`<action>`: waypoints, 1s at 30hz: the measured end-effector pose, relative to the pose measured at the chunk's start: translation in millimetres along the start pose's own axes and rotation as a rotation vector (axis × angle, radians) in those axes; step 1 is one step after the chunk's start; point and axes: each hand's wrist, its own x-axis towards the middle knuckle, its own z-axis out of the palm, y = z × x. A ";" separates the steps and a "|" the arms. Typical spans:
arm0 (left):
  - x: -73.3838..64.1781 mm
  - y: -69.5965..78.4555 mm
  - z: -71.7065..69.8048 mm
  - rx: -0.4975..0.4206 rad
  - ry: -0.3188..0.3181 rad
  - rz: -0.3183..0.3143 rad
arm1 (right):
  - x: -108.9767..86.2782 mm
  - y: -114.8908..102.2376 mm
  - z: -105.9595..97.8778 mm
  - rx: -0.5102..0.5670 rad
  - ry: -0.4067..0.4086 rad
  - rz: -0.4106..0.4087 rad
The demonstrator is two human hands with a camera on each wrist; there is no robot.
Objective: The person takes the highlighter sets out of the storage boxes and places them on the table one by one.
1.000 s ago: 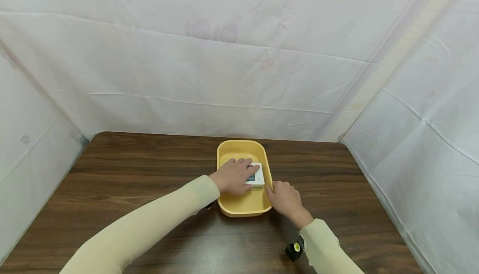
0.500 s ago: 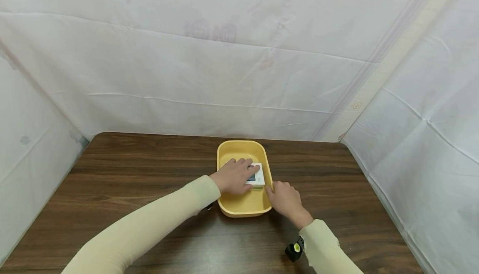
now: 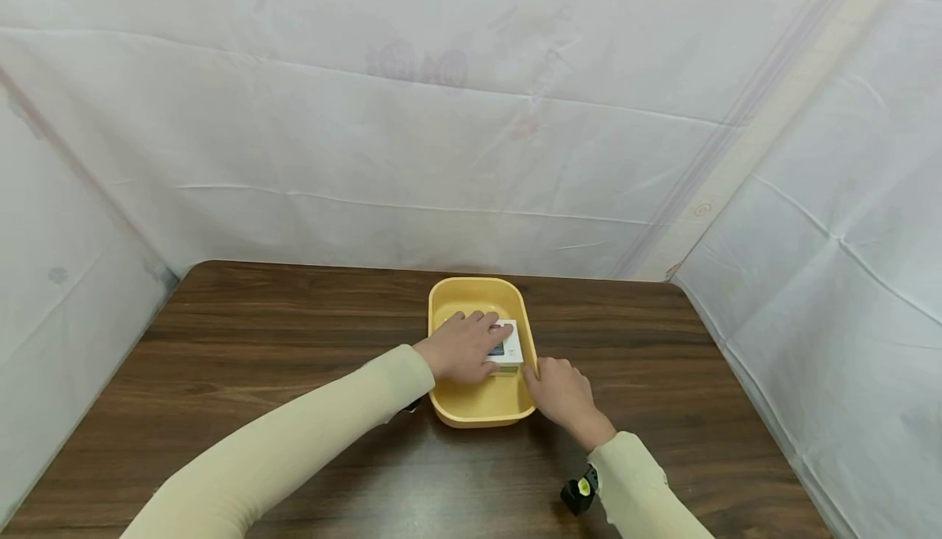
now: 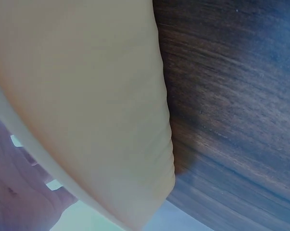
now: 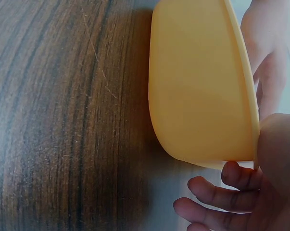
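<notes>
A yellow plastic tub (image 3: pixel 478 421) stands on the table, a white box (image 3: pixel 509 348) with a dark printed panel and greenish side lying inside it. My left hand (image 3: pixel 464 348) holds the box from above, spread across it, thumb at its near side and fingers toward the far edge; the hand covers the box's left part. At the tub's right rim my right hand (image 3: pixel 562 392) grips with the thumb over the edge. Its other fingers (image 5: pixel 217 197) show outside, by the tub wall (image 5: pixel 197 86), in the right wrist view. The tub wall (image 4: pixel 96 106) fills much of the left wrist view.
The dark wood table (image 3: pixel 294 318) ends at a white sheet wall (image 3: pixel 368 154) behind it, with more sheeting on both sides. A black strapped device (image 3: pixel 579 491) sits at the right wrist.
</notes>
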 end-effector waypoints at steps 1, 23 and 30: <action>-0.2 0.2 -0.4 0.004 0.001 0.001 | 0.0 -0.1 -0.1 -0.002 0.001 -0.004; -13.4 0.0 -13.2 0.054 0.008 -0.002 | -1.2 -0.3 0.5 -0.016 0.000 0.004; -16.2 -1.0 -14.1 0.068 0.027 0.007 | -0.5 -0.1 0.4 -0.021 0.003 0.007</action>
